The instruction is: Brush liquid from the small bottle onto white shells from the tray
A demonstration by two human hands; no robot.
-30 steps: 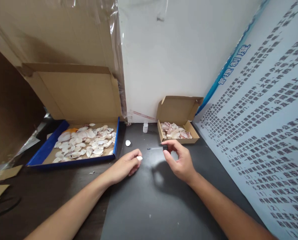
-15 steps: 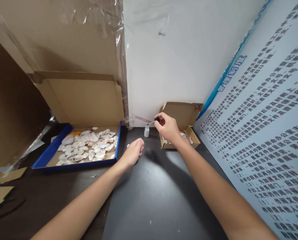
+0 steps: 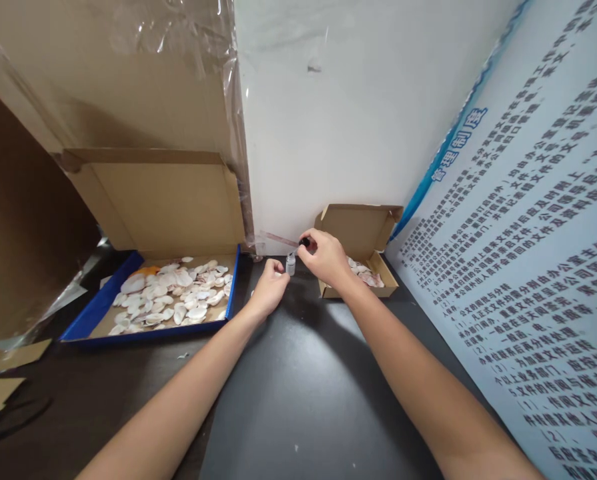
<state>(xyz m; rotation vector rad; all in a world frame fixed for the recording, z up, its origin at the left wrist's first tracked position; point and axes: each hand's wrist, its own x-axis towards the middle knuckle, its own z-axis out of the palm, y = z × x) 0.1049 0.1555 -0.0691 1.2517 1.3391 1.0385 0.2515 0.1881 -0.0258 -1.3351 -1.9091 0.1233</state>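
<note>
Your right hand [image 3: 324, 257] has come across from over the open desk [image 3: 288, 393] a second ago to the small clear glass bottle with a white label [image 3: 291, 267], and your left hand [image 3: 269, 288] has closed in beside it. You have the right thumb and fingers pinched on a round black cap [image 3: 305, 242], held just above and to the right of the bottle. From that cap a thin pale applicator stem [image 3: 293, 252] slants down to the bottle's mouth; you cannot tell how far its tip reaches inside. Your left hand is nearly closed, just left of the bottle, pinching a small white shell [image 3: 278, 273] mostly hidden by your fingers. The bottle stands upright on the desk. Well to its left lies an open, shallow cardboard box with blue outer walls [image 3: 101, 297], full of loose pale shells [image 3: 168, 293], with an orange piece [image 3: 148, 271] at their back edge. Near the bottle, on its right, an open small brown cardboard box [image 3: 387, 277] holds pinkish-white ribbed shells [image 3: 365, 272], partly behind your right hand.
</note>
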